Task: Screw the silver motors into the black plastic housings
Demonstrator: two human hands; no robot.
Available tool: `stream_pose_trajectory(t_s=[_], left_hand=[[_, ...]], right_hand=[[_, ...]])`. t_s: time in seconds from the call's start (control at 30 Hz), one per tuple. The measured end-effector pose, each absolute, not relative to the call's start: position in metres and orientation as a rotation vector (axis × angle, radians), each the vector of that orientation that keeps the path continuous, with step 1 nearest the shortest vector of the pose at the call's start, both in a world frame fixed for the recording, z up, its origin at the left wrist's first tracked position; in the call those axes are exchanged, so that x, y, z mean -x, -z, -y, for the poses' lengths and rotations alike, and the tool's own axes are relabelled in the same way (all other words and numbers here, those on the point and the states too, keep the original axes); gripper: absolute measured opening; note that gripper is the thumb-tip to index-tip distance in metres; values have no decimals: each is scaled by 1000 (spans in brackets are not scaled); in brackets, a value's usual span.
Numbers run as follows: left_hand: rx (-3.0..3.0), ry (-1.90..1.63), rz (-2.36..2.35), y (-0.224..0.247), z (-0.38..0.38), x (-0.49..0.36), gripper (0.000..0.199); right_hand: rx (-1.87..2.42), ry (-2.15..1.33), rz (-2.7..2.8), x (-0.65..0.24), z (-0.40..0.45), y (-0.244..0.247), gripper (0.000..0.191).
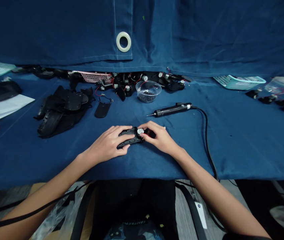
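Note:
My left hand [108,143] grips a long black plastic housing [128,138] from its left side, with the fingers across the top and the thumb out of sight. A round silver component [140,131], likely a small motor, sits at the housing's right end. My right hand [158,136] pinches this component between its fingertips, and a bit of red wire shows beneath them. Both hands are low over the blue cloth, close together. An electric screwdriver [171,110] with a black body lies untouched just beyond my right hand.
A clear bowl of small dark screws [148,92] stands beyond my hands. Black housings [62,111] lie heaped to the left, and wired parts [128,83] line the back. A pink basket [94,76], a teal basket [239,82] and white paper [4,106] sit farther out. The screwdriver's cable [206,143] runs over the front edge.

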State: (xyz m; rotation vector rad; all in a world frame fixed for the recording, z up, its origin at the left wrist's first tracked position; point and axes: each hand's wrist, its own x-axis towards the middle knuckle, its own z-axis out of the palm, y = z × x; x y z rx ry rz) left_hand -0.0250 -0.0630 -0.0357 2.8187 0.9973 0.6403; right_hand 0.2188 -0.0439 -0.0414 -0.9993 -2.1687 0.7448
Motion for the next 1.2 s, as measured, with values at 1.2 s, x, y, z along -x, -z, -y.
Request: stream_pose_trajectory(t_s=[1.2], left_hand=[[-3001, -572, -794, 34, 64, 30, 43]], right_hand=[[919, -1014, 2142, -222, 26, 42, 42]])
